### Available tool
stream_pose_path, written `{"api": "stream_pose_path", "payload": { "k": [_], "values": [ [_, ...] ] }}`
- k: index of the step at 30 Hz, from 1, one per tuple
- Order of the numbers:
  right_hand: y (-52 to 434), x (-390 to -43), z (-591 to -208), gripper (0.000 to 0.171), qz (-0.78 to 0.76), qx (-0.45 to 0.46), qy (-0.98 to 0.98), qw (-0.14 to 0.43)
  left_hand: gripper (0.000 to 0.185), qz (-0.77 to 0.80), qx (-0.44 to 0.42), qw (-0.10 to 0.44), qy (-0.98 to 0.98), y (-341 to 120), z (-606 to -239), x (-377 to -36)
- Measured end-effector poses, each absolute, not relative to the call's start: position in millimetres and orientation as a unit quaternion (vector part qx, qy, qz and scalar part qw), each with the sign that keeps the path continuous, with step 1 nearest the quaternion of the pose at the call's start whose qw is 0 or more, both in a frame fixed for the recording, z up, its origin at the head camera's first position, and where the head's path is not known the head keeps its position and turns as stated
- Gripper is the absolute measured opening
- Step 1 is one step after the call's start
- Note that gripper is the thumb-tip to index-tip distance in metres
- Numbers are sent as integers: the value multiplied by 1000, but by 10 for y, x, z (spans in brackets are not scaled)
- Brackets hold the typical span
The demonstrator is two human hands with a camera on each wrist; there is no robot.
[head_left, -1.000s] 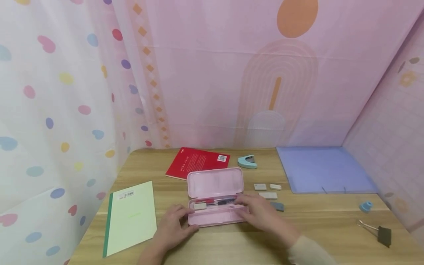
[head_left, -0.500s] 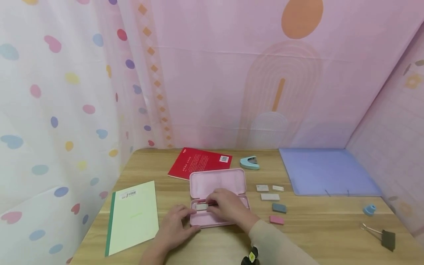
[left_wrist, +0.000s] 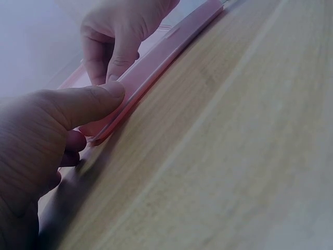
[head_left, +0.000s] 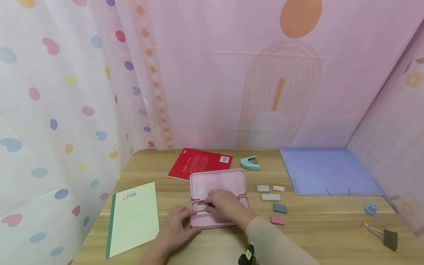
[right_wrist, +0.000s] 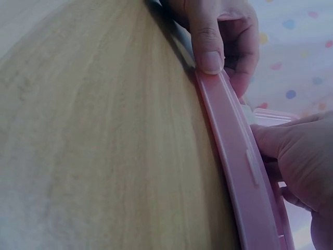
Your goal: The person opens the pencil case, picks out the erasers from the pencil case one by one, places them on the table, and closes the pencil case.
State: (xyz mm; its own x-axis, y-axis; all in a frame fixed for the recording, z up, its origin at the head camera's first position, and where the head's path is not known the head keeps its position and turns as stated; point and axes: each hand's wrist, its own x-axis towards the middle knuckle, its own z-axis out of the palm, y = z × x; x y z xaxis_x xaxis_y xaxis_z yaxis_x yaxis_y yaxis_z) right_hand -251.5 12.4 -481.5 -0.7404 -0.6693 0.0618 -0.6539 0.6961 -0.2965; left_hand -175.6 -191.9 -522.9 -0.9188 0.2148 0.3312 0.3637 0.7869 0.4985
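An open pink pencil case lies in the middle of the table in the head view, its lid tipped back. My left hand grips the case's left end, the thumb on its front rim. Inside the case, my right hand has thumb and fingers around the right end of a white eraser. Part of a red pen shows behind that eraser; the hand covers the other pens. In the right wrist view the fingertips of my right hand are hidden behind the case wall.
Right of the case lie several erasers, including a blue one and a pink one. Behind are a red booklet, a light-blue stapler and a blue folder. A green notebook lies left, a binder clip far right.
My right hand has moved left inside the case, from its right end to the white eraser. The pink eraser on the table has come into sight. My left hand stays at the case.
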Motion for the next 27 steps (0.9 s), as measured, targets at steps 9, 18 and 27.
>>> {"api": "stream_pose_path", "payload": {
  "k": [9, 18, 27],
  "values": [
    [205, -2474, -4868, 20, -94, -366, 926, -18, 43, -282, -149, 126, -939, -1908, -5242, -1750],
    [811, -2392, -4812, 17, -119, -349, 926, -82, 46, -271, -136, 104, -947, -1895, -5214, -1756],
    [2003, -2306, -4828, 15, -157, -247, 944, -153, 47, -266, -126, 96, -951, -1899, -5224, -1766]
  ]
}}
